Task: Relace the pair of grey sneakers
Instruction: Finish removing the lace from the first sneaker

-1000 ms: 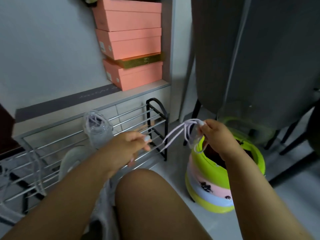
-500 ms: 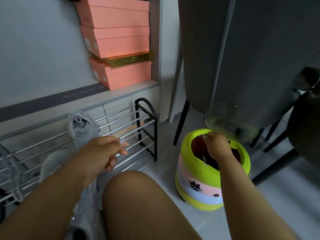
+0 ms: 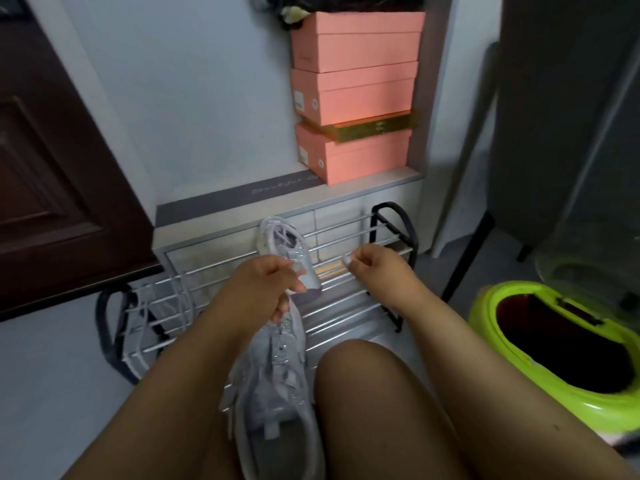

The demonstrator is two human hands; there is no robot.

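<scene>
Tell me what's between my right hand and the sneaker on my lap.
In the head view, nothing lies between the right hand and the grey sneaker; behind that gap run only the shoe rack rails. The left hand grips the sneaker's front.

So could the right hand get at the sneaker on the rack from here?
Probably yes: the right hand hovers just right of the sneaker on the rack, with only bare rack bars between them.

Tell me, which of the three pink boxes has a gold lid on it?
The bottom pink box of the stack: a gold lid sits askew on it. The two above have pink lids.
</scene>
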